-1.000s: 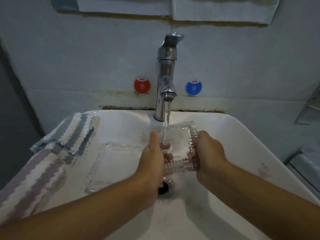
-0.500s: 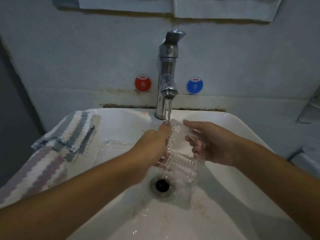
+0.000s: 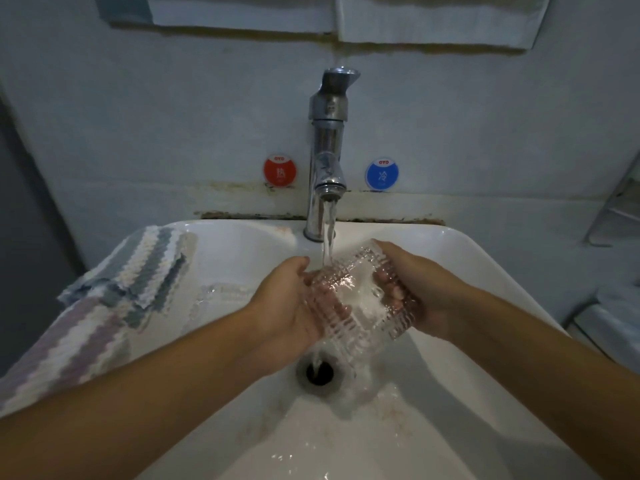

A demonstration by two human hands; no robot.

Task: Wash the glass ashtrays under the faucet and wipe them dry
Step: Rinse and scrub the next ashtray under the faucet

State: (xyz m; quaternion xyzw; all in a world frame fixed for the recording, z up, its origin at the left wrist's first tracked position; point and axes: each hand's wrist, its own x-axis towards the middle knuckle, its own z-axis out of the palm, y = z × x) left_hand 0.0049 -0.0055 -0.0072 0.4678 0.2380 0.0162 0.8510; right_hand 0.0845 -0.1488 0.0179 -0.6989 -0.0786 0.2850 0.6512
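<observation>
White sink under chrome faucet — striped towel on rim

I count two clear ribbed glass ashtrays: one under the chrome faucet, one left of it. Two striped cloths drape further left. Two round stickers flank the faucet, one red, one blue.

ashtray: clear ribbed glass, wet
faucet: shiny chrome metal
sink: glossy white ceramic
towel: striped, nubby cloth
</observation>
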